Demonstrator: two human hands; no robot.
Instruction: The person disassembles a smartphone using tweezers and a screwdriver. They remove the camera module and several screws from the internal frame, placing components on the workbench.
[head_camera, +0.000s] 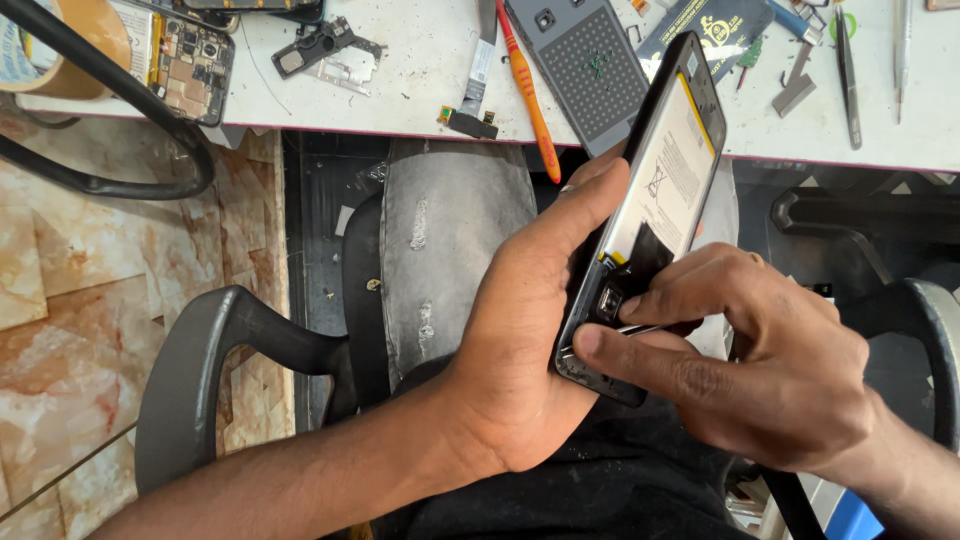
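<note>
My left hand (520, 330) grips an opened smartphone (660, 170) from behind, its back cover off and its white battery showing. The phone is tilted, top end toward the bench. My right hand (770, 360) pinches thin metal tweezers (645, 327) and presses their tip into the lower end of the phone, near a small black component. My right thumb rests on the phone's bottom edge.
A white workbench (420, 70) runs across the top with an orange screwdriver (528, 90), a grey phone back cover (590, 65), a circuit board (190, 60), flex cables, tweezers (848, 70) and small parts. Black chair armrests (200, 360) flank my lap above a marble floor (90, 280).
</note>
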